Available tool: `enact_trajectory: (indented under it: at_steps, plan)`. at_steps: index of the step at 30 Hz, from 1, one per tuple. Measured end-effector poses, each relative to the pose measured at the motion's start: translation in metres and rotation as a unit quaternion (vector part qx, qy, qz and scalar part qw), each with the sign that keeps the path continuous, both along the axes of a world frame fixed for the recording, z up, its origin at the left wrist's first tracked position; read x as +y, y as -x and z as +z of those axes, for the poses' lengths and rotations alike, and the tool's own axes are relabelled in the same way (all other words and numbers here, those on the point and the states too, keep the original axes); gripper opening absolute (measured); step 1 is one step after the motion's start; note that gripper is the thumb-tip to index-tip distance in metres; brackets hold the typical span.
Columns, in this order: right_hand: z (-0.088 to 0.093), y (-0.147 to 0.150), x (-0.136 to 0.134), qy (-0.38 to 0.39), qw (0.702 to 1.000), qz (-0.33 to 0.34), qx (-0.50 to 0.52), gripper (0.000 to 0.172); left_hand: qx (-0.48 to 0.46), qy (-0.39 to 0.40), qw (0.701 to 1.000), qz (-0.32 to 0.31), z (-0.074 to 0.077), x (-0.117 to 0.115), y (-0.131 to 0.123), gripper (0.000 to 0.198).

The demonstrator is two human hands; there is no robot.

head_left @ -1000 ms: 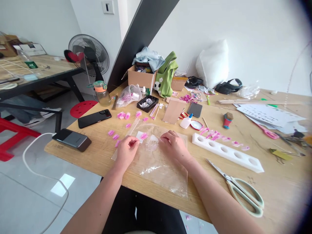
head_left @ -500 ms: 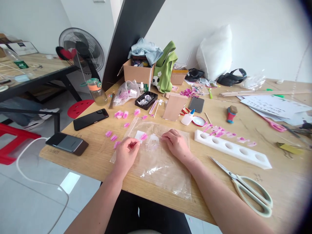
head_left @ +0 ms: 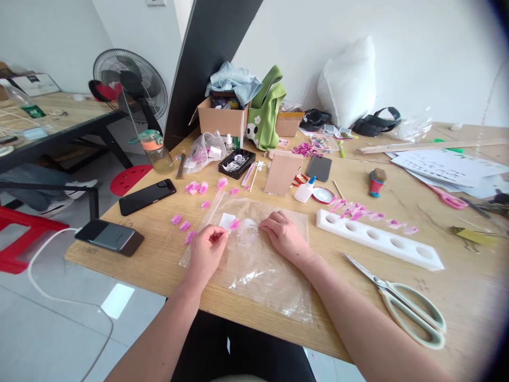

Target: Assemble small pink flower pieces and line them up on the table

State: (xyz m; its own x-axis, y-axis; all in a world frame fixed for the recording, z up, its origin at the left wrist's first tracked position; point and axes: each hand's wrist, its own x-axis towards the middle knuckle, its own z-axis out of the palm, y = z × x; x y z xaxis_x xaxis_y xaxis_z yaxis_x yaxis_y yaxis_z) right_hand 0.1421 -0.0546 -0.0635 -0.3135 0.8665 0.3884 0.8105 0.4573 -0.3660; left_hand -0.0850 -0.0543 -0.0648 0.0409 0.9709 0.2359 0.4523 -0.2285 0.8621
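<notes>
My left hand (head_left: 209,246) is closed in a pinch over the clear plastic bag (head_left: 270,284), which lies flat on the table. Whatever its fingertips grip is too small to make out. Just beyond those fingers are a small white card (head_left: 227,220) and a pink fluffy petal piece (head_left: 234,224). My right hand (head_left: 284,233) rests on the bag with thumb and fingers pressed together; anything between them is hidden. Between both hands lies a whitish, see-through patch (head_left: 249,232) on the bag. More pink pieces (head_left: 185,225) are scattered to the left.
Scissors (head_left: 397,302) lie right of my right forearm, below a white foam strip with holes (head_left: 374,239). A glue bottle (head_left: 305,190), a pink-brown upright card (head_left: 283,174) and a black tray (head_left: 237,168) stand farther back. At left are a phone (head_left: 148,197) and a power bank (head_left: 109,236).
My right hand has shifted slightly left, toward the whitish patch. My left hand keeps its pinch in nearly the same spot. The whole view has shifted slightly.
</notes>
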Motion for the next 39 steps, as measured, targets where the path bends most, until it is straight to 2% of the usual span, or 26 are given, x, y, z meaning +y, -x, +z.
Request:
enact_trajectory:
  at_steps: [8,12,16,22,25,28,32,35,39]
  plan:
    - [0.004,-0.003,-0.005,-0.005,0.999,0.049,0.015,0.022,-0.053,0.044,0.998,-0.004,-0.002,0.002,-0.001,0.011]
    - [0.005,-0.003,-0.005,-0.001,0.999,0.035,0.032,0.021,-0.072,0.057,0.996,-0.011,-0.002,0.002,-0.002,0.011]
    - [0.003,-0.002,-0.004,-0.003,1.000,0.011,0.011,0.022,-0.067,0.061,0.996,-0.013,-0.002,0.003,-0.001,0.011]
    - [0.007,-0.006,-0.005,0.011,0.998,0.057,0.021,0.022,-0.058,0.061,0.996,-0.011,-0.003,0.003,-0.001,0.012]
    - [0.008,-0.007,-0.005,0.007,0.999,0.017,0.037,0.021,-0.049,0.058,0.997,-0.012,-0.004,0.003,-0.001,0.012]
    - [0.007,-0.004,-0.004,0.011,1.000,-0.011,0.013,0.022,-0.043,0.054,0.997,-0.016,-0.004,0.003,-0.001,0.012]
    - [0.008,-0.005,-0.004,0.022,0.999,0.031,-0.016,0.022,-0.040,0.056,0.997,-0.017,-0.004,0.003,0.000,0.012]
    - [0.009,-0.010,-0.003,0.029,0.997,0.068,0.013,0.021,-0.042,0.058,0.997,-0.015,-0.003,0.003,0.000,0.012]
    - [0.009,-0.013,-0.003,0.025,0.999,0.035,0.034,0.021,-0.040,0.058,0.997,-0.010,-0.003,0.003,-0.001,0.013]
